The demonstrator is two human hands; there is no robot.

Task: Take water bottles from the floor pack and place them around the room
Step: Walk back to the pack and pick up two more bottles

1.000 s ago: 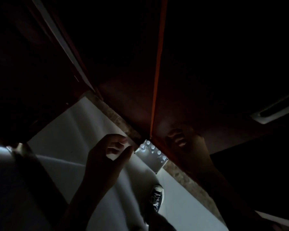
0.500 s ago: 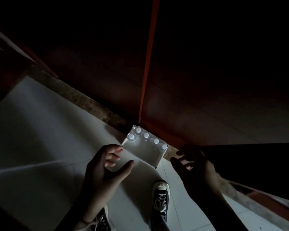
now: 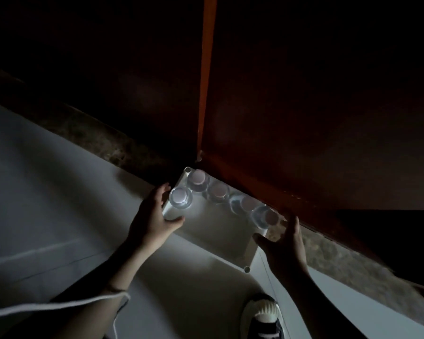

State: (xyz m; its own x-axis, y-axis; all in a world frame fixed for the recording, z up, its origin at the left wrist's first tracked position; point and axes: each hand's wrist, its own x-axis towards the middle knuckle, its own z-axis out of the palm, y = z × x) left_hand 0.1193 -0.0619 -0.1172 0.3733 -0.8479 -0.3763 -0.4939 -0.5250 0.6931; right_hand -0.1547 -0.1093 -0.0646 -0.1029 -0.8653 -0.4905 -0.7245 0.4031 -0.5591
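Five clear plastic water bottles with pale round caps, seen from above, standing in a shallow white rectangular tray (image 3: 220, 238) on the pale tiled floor (image 3: 59, 216). Four in a row along the tray's far edge, against the dark reddish wooden cabinet front (image 3: 304, 118); the fifth, the near-left bottle (image 3: 180, 197), alone just inside the tray's left edge. Most of the tray floor bare, so by judgement much of the pack already emptied, though no placed bottle visible anywhere here; dim light throughout. Left to do: all five still in the tray, none lifted.

Left hand (image 3: 153, 217) at the tray's left edge, fingers curved beside the near-left bottle and thumb stretched along the tray floor under it; apparently closing round that bottle, but contact not plain in the gloom, so whether the grip is clenched on it impossible to tell. Right hand (image 3: 283, 237) at the tray's right end, fingers spread and thumb reaching toward the rightmost bottle (image 3: 264, 217) at the far-right corner; released, grasping nothing, bottle just beyond the fingertips.

Further out: a speckled stone skirting strip (image 3: 108, 140) between floor and cabinet, an orange vertical edge (image 3: 207, 69) on the cabinet, a thin white cord (image 3: 59, 304) across the left forearm, and a dark canvas sneaker with white toe cap (image 3: 263, 316) on the floor near the bottom edge.
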